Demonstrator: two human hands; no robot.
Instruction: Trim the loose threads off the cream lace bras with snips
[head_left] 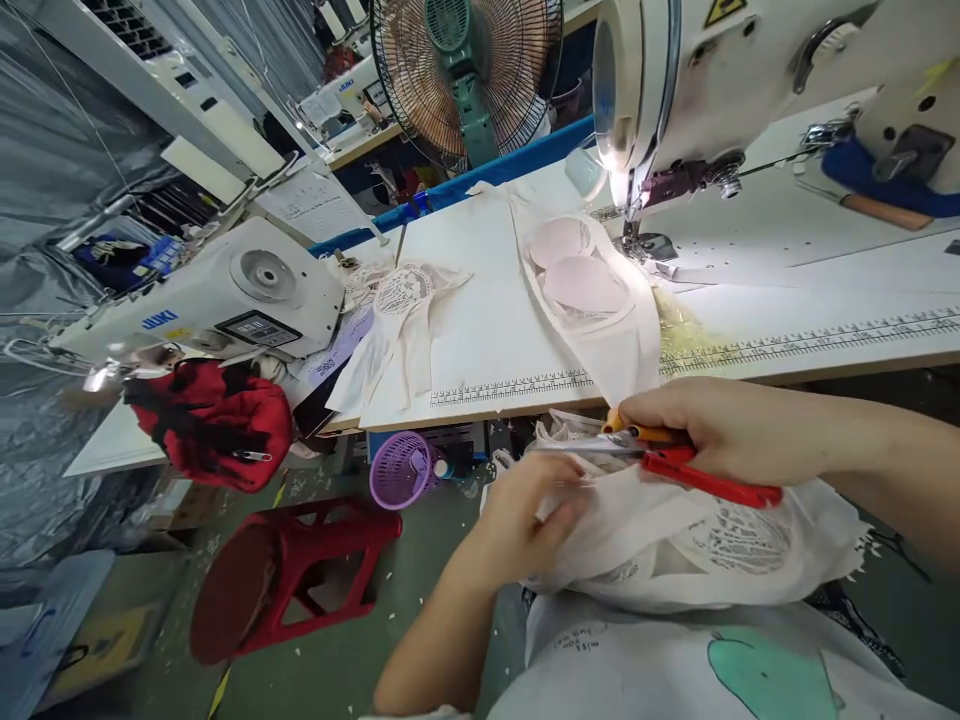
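Note:
My right hand is closed round a pair of scissors with red and orange handles; the metal blades point left, towards my left hand. My left hand grips white cloth of the lace garment bunched on my lap, its fingers slightly blurred near the blade tips. Above my right hand, a pale bra with pink cup linings lies on the white table, one end hanging over the front edge. Its far side reaches the presser foot of the lit sewing machine.
A second sewing machine stands left, with a red bag by it. Lace pieces lie on the table. Below are a purple basket and a red stool. A fan stands behind the table.

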